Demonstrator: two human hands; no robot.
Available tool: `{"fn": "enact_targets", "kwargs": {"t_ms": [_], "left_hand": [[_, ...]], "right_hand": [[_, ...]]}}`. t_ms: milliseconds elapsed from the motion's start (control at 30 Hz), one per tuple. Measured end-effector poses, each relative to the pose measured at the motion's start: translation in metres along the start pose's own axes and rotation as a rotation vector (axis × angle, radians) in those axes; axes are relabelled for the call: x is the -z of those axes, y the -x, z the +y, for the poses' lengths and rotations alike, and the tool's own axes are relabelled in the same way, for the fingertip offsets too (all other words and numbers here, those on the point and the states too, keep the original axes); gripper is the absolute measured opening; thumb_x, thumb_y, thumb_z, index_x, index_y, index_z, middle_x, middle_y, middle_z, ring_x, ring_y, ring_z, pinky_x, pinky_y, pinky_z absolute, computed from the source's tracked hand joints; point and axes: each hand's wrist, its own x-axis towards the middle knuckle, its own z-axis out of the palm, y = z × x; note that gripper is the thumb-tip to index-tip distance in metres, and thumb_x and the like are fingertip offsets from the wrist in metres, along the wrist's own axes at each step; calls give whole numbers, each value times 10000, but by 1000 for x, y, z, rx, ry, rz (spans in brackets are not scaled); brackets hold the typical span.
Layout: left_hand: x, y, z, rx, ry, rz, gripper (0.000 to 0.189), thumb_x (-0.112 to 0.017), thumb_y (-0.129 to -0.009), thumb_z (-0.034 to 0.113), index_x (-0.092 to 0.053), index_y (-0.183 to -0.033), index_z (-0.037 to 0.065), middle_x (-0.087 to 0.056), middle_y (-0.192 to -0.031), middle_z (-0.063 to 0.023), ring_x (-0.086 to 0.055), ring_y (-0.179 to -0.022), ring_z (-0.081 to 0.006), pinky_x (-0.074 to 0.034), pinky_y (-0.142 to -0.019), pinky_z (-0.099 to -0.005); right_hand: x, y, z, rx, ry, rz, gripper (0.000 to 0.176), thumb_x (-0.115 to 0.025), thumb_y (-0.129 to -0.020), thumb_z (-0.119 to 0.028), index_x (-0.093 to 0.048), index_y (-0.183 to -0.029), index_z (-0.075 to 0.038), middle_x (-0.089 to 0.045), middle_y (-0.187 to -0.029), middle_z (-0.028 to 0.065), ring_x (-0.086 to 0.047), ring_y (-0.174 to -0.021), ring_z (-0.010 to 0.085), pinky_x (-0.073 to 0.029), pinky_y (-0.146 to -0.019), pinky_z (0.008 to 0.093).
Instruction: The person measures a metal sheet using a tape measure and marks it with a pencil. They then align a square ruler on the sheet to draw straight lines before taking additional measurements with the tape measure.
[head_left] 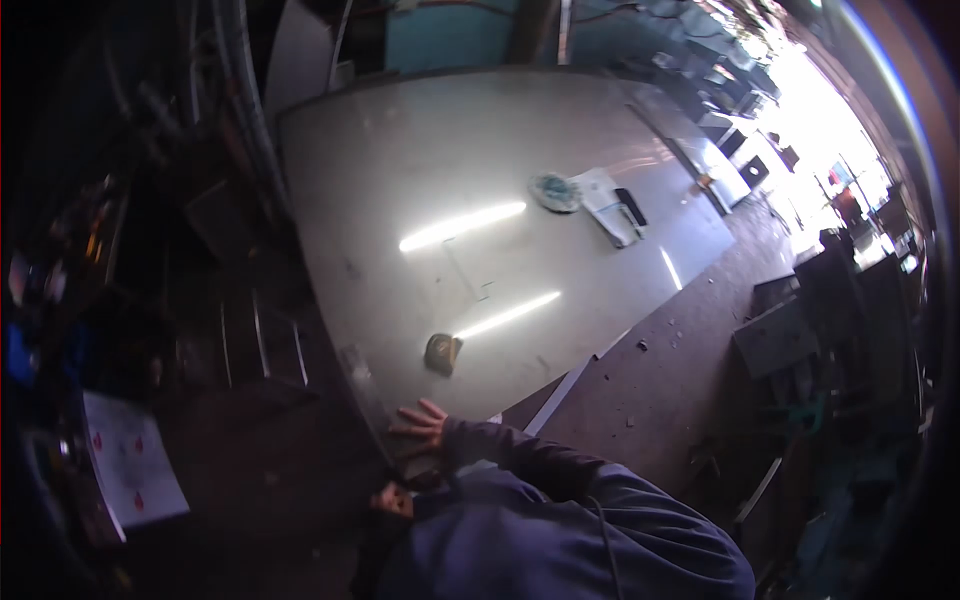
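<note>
A large shiny metal sheet (450, 160) lies flat in front of me and reflects two light strips. My right hand (420, 425) rests with spread fingers on the sheet's near corner edge and holds nothing; its dark blue sleeve runs in from the lower right. My left hand (393, 498) shows only partly below it, at the sheet's edge, tucked against my sleeve; I cannot tell its grip. A small crumpled brownish-green piece (443, 353) lies on the sheet just beyond my right hand.
Farther out on the sheet are a round green-and-white object (555, 192) and a white item (608, 208) with a black bar (631, 207). A white paper with red marks (135, 465) lies at the left. Dark clutter and machines stand on both sides; the floor at the right is dirty.
</note>
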Motion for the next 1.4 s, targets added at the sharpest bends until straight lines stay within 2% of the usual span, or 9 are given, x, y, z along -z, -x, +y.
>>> {"fn": "enact_targets", "kwargs": {"t_ms": [100, 233, 467, 633, 800, 1033, 1167, 1300, 1400], "left_hand": [[-21, 24, -46, 231, 508, -89, 201, -741, -803, 202, -614, -811, 45, -656, -687, -85, -660, -669, -160, -522, -612, -326], [19, -11, -32, 509, 824, 167, 226, -617, -933, 221, -565, -1038, 28, -682, -769, -83, -657, -633, -166, -506, -541, -274], [-2, -103, -61, 207, 741, 182, 235, -514, -987, 235, -548, -1158, 78, -693, -864, -86, -642, -686, -122, -480, -512, -213], [-47, -192, -28, -212, 433, 191, 400, -591, -926, 159, -490, -1279, 1, -628, -1184, -175, -627, -1076, -253, -532, -852, -321], [-53, -235, 110, -101, 241, -31, 825, -810, -698, 246, -411, -1390, 42, -517, -1321, -244, -464, -1244, -443, -370, -1059, -481], [-115, -271, 102, -224, -180, -34, 817, -833, -618, 132, -455, -1339, 63, -452, -1382, -214, -381, -1296, -407, -298, -1096, -504], [-182, -288, 25, -186, 354, 46, 449, -644, -804, -37, -527, -1233, 27, -618, -808, -74, -594, -669, -186, -522, -587, -308], [-194, -269, 51, 165, 727, -390, 654, -760, -809, 88, -430, -1373, 121, -552, -1310, -104, -589, -1078, -242, -552, -813, -378], [-154, -236, 174, 128, 591, -348, 491, -763, -799, 223, -569, -1177, -24, -636, -1097, -147, -642, -946, -249, -519, -820, -336]], "right_hand": [[-4, 0, -4, 13, -30, 106, 648, -686, -639, -446, -551, -1272, -447, -274, -1559, 34, -174, -1452, 378, -164, -1096, 683], [-3, 11, -23, 42, -368, 228, 423, -650, -805, -261, -604, -1223, -218, -453, -1404, 134, -589, -1142, 328, -524, -921, 436], [156, 52, -38, -39, -323, 550, 479, -577, -889, -80, -529, -1360, -154, -516, -1043, 134, -599, -765, 299, -530, -638, 402], [193, 126, -1, -327, -143, 592, 568, -649, -855, -127, -479, -1395, -173, -499, -1108, 136, -604, -845, 298, -528, -717, 401], [194, 201, 51, -458, -61, 568, 480, -609, -904, -158, -493, -1369, -150, -525, -1067, 132, -621, -823, 310, -514, -725, 415], [180, 272, 139, -715, 148, 361, 470, -609, -887, -209, -510, -1344, -167, -482, -1209, 132, -550, -1086, 289, -478, -858, 418], [146, 274, 181, -818, 348, 584, 692, -742, -725, -282, -483, -1364, -220, -421, -1377, 138, -466, -1242, 302, -448, -963, 459], [118, 231, 150, -607, -412, 621, 966, -827, -627, -345, -364, -1463, -206, -382, -1435, 203, -422, -1291, 403, -382, -1066, 482], [105, 204, 104, -484, -621, 694, 1054, -833, -610, -344, -289, -1501, -192, -339, -1468, 227, -386, -1325, 412, -363, -1088, 484]]}}
